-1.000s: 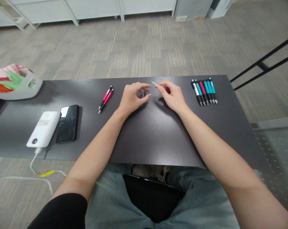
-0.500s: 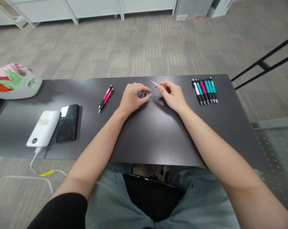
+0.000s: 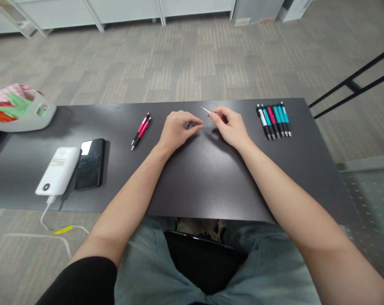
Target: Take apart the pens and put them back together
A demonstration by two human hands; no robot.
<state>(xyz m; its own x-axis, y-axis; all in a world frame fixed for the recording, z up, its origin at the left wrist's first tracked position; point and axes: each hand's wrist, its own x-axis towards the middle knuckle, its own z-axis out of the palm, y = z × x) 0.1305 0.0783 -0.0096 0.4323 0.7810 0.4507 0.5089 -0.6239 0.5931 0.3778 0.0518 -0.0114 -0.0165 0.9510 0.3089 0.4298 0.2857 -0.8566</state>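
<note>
My right hand [image 3: 231, 125] is closed around a disassembled pen; a bit of its red barrel shows between the fingers. A thin white refill [image 3: 205, 109] with a metal tip sticks out of it toward the left. To the left, my left hand [image 3: 179, 130] hovers over the table with thumb and forefinger pinched together. A small dark piece [image 3: 189, 125] shows behind those fingers, too hidden to name. The two hands are apart. Two red pens [image 3: 141, 131] lie left of my left hand. Right of my right hand lies a row of several pens [image 3: 274, 120] in white, teal and red.
On the dark table [image 3: 207, 182] at left lie a white power bank [image 3: 57, 169] with a cable [image 3: 44, 218] and a black phone [image 3: 90, 165]. A white basket [image 3: 47, 112] with colourful cloth stands at the far left. A black metal rail [image 3: 353, 87] is at right.
My left thumb and forefinger have closed together, moving slightly to the right. My right hand and the refill stay nearly where they were.
</note>
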